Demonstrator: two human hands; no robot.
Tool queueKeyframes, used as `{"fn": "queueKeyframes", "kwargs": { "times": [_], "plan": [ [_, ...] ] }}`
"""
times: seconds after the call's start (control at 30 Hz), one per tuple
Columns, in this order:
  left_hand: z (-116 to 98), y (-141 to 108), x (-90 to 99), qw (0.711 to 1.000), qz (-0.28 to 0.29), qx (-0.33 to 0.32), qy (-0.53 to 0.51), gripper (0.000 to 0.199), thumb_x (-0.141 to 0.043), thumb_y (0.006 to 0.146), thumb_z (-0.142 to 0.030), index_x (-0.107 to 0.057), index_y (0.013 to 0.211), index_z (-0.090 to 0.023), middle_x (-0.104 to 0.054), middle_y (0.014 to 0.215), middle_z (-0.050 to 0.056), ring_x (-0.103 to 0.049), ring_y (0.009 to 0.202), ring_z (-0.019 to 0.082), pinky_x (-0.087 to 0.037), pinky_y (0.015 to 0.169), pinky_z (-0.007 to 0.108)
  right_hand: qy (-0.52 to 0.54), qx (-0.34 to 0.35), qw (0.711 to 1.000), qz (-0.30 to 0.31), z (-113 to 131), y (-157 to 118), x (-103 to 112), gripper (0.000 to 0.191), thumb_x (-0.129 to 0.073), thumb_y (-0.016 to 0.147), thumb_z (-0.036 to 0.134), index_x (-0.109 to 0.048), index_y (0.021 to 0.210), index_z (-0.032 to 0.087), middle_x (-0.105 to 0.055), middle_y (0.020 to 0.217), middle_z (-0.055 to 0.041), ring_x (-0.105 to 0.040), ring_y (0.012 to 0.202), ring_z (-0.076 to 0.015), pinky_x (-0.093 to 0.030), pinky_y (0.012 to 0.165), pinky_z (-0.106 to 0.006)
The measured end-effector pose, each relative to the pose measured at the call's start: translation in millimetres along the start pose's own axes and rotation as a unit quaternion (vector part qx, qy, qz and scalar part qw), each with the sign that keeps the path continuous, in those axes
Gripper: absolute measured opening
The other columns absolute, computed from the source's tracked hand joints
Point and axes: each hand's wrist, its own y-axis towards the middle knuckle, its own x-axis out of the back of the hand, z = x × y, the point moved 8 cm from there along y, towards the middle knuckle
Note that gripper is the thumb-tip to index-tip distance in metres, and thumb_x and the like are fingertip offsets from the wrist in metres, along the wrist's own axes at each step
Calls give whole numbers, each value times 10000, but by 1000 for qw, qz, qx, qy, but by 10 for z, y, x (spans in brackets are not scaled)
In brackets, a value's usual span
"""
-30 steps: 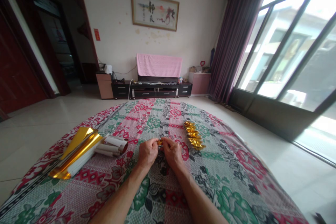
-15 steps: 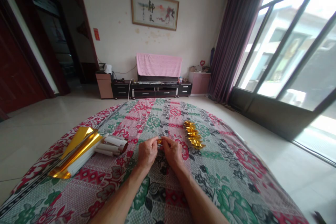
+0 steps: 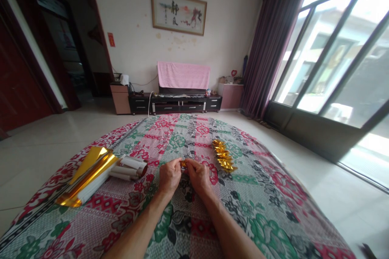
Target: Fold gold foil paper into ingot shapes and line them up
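Note:
A small piece of gold foil (image 3: pixel 183 164) is pinched between my two hands above the middle of the patterned cloth. My left hand (image 3: pixel 170 176) grips its left side with closed fingers, and my right hand (image 3: pixel 198 175) grips its right side. Much of the piece is hidden by the fingers. To the right of my hands, several folded gold foil pieces (image 3: pixel 223 156) lie in a row. Sheets of gold foil (image 3: pixel 91 174), partly curled, lie on the left, beside white paper rolls (image 3: pixel 129 168).
The floral cloth (image 3: pixel 267 194) covers the rounded surface under my hands. Beyond it stands a low black cabinet (image 3: pixel 179 105) with a pink cloth (image 3: pixel 184 75) over something on top. A purple curtain (image 3: pixel 267 48) hangs beside the windows at right.
Both hands have shifted very slightly to the left with the gold foil piece, and its visible part looks a little different. The foil pieces and rolls on the cloth have not moved.

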Motion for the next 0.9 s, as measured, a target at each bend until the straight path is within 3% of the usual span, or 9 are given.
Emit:
{"fn": "queueKeyframes", "kwargs": {
  "times": [0.27, 0.43, 0.9],
  "plan": [
    [-22, 0, -9, 999, -5, 2, -38, 280, -452, 805, -180, -693, 947, -189, -712, 924, 54, -666, 859, 168, -514, 787, 257, -8, -18, 999, -34, -27, 16, 47, 301, -455, 819, 304, -703, 962, 212, -696, 626, -8, -635, 543, -152, -448, 522, -206],
    [-17, 1, -2, 998, -6, 0, -57, 291, -459, 799, -165, -677, 991, -187, -694, 985, 55, -664, 872, 159, -510, 814, 257, 8, -18, 999, -35, -55, 22, 37, 301, -460, 810, 307, -699, 957, 196, -704, 656, -22, -650, 565, -157, -480, 572, -220],
    [-27, -14, -3, 1000, -18, -5, -17, 276, -455, 821, -182, -689, 968, -183, -705, 941, 68, -665, 874, 177, -517, 791, 262, -25, -1, 999, -35, -35, 9, 24, 292, -459, 818, 306, -698, 965, 227, -706, 658, -14, -652, 576, -158, -465, 568, -219]
  ]
}}
